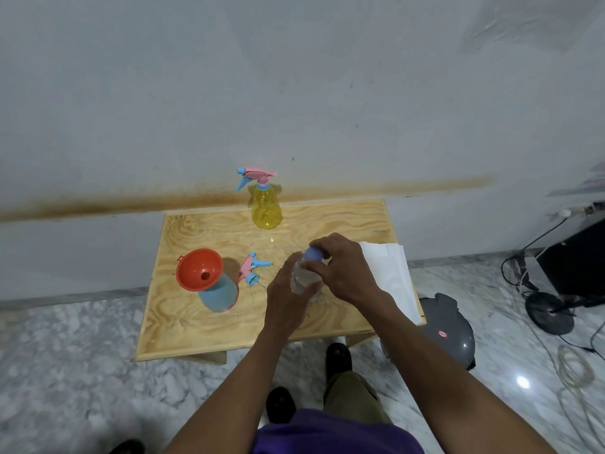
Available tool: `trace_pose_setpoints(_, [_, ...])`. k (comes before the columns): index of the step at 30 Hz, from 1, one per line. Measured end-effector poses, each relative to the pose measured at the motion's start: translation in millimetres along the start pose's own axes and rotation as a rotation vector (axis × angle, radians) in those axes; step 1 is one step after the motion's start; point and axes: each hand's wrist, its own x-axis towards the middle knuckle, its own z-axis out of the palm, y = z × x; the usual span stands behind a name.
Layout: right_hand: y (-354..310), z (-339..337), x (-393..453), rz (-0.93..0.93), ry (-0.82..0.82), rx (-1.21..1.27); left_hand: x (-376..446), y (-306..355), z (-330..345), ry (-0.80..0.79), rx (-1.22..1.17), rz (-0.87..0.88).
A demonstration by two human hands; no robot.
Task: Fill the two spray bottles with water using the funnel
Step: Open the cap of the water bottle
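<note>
A clear water bottle (pixel 302 279) with a blue cap (pixel 313 253) stands on the wooden table (pixel 183 319). My left hand (pixel 286 294) grips its body. My right hand (pixel 343 268) pinches the cap from above. To the left, an orange funnel (pixel 199 269) sits in the neck of a blue spray bottle (pixel 219 294). That bottle's pink and blue spray head (pixel 253 267) lies loose on the table beside it. A yellow spray bottle (pixel 266 208) with its spray head on stands at the table's far edge.
A white paper towel (pixel 391 276) lies on the table's right side. A grey round bin (pixel 451 332) stands on the marble floor right of the table. Cables, a fan base (pixel 550 311) and a black box are further right. The wall runs just behind the table.
</note>
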Motion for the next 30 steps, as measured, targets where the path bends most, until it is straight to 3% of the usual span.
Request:
trace_pose_setpoints(5, [-4, -13, 9, -0.053, -0.179, -0.072, 0, 0, 0, 0.024, 0.000, -0.016])
trace_pose_setpoints(13, [-12, -11, 14, -0.024, -0.224, -0.223, -5, 7, 9, 0.086, -0.007, -0.073])
trace_pose_setpoints(19, [-10, -17, 18, -0.011, -0.276, -0.190, -7, 8, 14, 0.103, 0.011, -0.091])
trace_pose_setpoints(23, [-8, -30, 19, -0.029, -0.156, -0.080, -6, 7, 13, 0.103, 0.028, -0.077])
trace_pose_setpoints(27, [17, -47, 23, 0.154, 0.109, 0.050, -6, 8, 12, 0.117, 0.030, -0.065])
trace_pose_setpoints(30, [56, -40, 20, 0.309, 0.058, -0.051, -6, 7, 14, 0.108, 0.030, -0.069])
